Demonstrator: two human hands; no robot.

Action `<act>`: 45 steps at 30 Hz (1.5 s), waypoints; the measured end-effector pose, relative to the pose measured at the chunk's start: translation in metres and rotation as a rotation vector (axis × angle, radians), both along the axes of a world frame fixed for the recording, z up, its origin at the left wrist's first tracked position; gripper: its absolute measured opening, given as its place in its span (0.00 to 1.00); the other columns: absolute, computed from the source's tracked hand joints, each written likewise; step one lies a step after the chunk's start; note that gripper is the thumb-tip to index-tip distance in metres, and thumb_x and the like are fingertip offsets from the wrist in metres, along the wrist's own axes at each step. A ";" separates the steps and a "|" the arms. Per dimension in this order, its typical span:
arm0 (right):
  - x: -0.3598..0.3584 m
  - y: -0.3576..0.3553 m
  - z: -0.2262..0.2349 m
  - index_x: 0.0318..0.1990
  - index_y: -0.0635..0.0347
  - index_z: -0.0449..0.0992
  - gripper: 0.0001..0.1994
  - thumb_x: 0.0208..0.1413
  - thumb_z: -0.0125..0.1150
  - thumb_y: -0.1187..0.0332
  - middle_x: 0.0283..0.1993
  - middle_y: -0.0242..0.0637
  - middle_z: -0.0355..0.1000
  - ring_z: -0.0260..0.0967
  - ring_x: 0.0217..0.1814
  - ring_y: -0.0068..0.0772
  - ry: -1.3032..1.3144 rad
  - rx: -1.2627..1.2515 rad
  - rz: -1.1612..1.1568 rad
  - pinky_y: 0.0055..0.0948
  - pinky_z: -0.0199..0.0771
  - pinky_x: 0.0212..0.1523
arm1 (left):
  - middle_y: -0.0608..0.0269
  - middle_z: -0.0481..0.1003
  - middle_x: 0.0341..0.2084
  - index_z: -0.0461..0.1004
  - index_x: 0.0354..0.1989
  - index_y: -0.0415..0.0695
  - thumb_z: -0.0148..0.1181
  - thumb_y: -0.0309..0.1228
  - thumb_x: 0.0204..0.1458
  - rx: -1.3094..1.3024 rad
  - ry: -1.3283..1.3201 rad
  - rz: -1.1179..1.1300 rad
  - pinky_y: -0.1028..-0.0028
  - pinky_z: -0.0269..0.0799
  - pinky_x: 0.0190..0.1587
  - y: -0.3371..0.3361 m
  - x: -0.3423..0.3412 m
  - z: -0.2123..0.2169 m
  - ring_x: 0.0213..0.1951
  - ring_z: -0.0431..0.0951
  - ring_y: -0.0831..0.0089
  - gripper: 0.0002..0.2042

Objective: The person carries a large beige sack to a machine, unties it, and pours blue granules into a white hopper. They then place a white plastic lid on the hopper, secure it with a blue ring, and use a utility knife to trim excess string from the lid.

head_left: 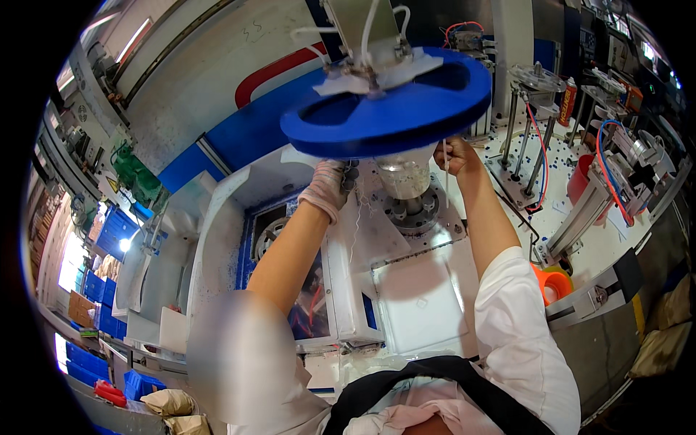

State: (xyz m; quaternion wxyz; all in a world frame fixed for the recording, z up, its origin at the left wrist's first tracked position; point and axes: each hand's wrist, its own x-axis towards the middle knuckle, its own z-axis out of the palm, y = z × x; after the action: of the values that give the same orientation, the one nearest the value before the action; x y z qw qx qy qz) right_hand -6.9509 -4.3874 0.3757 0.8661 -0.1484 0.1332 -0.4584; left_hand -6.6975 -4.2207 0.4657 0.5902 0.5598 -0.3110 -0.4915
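Observation:
A large blue spoked wheel (413,119) hangs at the upper middle, under a metal fixture with white tubes. Beneath it stands a clear, whitish cylinder (402,176) on a round metal flange (415,212). My left hand (326,187), in a pale pink knitted glove with loose threads, is curled just left of the cylinder, under the wheel's rim. Dark grey shows at its fingers; what they hold I cannot make out. On the cylinder's right, my bare right hand (455,155) is closed, with a thin white rod (446,190) at its fingertips, hanging downward.
A white panel (420,301) lies in front of the flange. Left of it is an open bay with a blue-edged frame (246,239). At the right, metal posts (516,145), an orange can (567,101), a red cup (580,177) and an orange ring-shaped piece (554,284) stand on a speckled table.

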 end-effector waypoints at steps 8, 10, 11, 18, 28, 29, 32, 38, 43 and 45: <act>-0.006 0.006 0.000 0.27 0.58 0.69 0.06 0.55 0.55 0.69 0.15 0.25 0.62 0.46 0.08 0.12 0.035 -0.125 0.093 0.13 0.43 0.09 | 0.69 0.74 0.28 0.70 0.37 0.51 0.56 0.39 0.52 -0.044 0.111 -0.054 0.78 0.61 0.25 0.017 0.000 0.010 0.27 0.69 0.78 0.09; -0.013 0.008 -0.006 0.30 0.60 0.71 0.07 0.56 0.55 0.67 0.18 0.28 0.67 0.44 0.08 0.13 0.037 -0.223 0.098 0.14 0.41 0.09 | 0.68 0.74 0.28 0.70 0.37 0.50 0.53 0.40 0.54 -0.079 0.051 -0.097 0.79 0.60 0.23 0.016 0.010 0.008 0.25 0.67 0.78 0.09; -0.010 0.021 -0.004 0.32 0.61 0.72 0.08 0.56 0.54 0.67 0.22 0.29 0.70 0.44 0.09 0.13 0.034 -0.134 -0.004 0.14 0.40 0.09 | 0.68 0.74 0.28 0.70 0.37 0.50 0.52 0.42 0.56 -0.096 -0.040 -0.111 0.80 0.58 0.20 0.022 0.019 0.007 0.22 0.66 0.78 0.10; -0.071 0.124 -0.045 0.52 0.64 0.67 0.16 0.64 0.40 0.64 0.44 0.38 0.73 0.45 0.11 0.11 -0.644 -0.096 -0.114 0.13 0.40 0.10 | 0.64 0.74 0.34 0.68 0.46 0.45 0.50 0.41 0.57 -0.215 0.226 -0.125 0.85 0.62 0.19 0.142 -0.025 0.044 0.27 0.71 0.77 0.15; 0.039 0.344 0.054 0.48 0.58 0.69 0.14 0.53 0.54 0.71 0.33 0.33 0.68 0.53 0.16 0.13 0.624 -0.571 -0.304 0.13 0.45 0.13 | 0.63 0.73 0.37 0.67 0.50 0.40 0.56 0.35 0.54 -0.393 -0.137 -0.466 0.79 0.66 0.42 0.207 -0.075 0.058 0.38 0.71 0.78 0.18; 0.036 0.343 0.052 0.45 0.59 0.71 0.11 0.53 0.53 0.73 0.29 0.33 0.69 0.53 0.16 0.13 0.687 -0.631 -0.334 0.13 0.45 0.13 | 0.62 0.73 0.42 0.69 0.49 0.40 0.56 0.34 0.53 -0.389 -0.383 -0.493 0.74 0.69 0.47 0.218 -0.070 0.067 0.43 0.73 0.76 0.17; -0.014 0.346 0.047 0.34 0.58 0.71 0.02 0.54 0.53 0.75 0.18 0.26 0.61 0.49 0.14 0.12 0.430 -0.533 -0.587 0.13 0.43 0.11 | 0.60 0.71 0.46 0.66 0.54 0.39 0.54 0.28 0.51 -0.321 -0.477 -0.682 0.72 0.66 0.52 0.255 -0.043 0.094 0.48 0.70 0.74 0.20; -0.048 0.403 0.076 0.27 0.65 0.72 0.01 0.45 0.58 0.77 0.20 0.36 0.68 0.59 0.15 0.21 0.703 -1.135 -0.259 0.19 0.58 0.17 | 0.41 0.72 0.43 0.66 0.51 0.32 0.59 0.43 0.43 -0.323 -1.224 -1.135 0.62 0.69 0.47 0.342 0.068 0.153 0.44 0.74 0.54 0.31; -0.012 0.423 0.107 0.41 0.65 0.75 0.15 0.46 0.64 0.68 0.38 0.41 0.74 0.72 0.36 0.37 1.053 -1.640 0.505 0.26 0.69 0.33 | 0.42 0.72 0.38 0.69 0.46 0.31 0.50 0.45 0.49 -0.671 -0.991 -0.775 0.64 0.70 0.42 0.387 0.108 0.132 0.38 0.75 0.57 0.26; -0.017 0.417 0.113 0.45 0.63 0.74 0.20 0.44 0.66 0.65 0.43 0.40 0.73 0.71 0.36 0.33 1.139 -1.712 0.244 0.24 0.67 0.29 | 0.42 0.72 0.39 0.69 0.46 0.31 0.51 0.46 0.49 -0.532 -1.145 -0.832 0.64 0.69 0.44 0.387 0.101 0.132 0.39 0.75 0.57 0.27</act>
State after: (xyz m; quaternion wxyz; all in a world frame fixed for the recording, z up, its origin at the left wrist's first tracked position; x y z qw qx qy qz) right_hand -6.9682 -3.9702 0.4885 0.3200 -0.9218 0.1367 -0.1709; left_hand -6.5970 -3.8340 0.5975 0.2176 0.4029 -0.8627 -0.2147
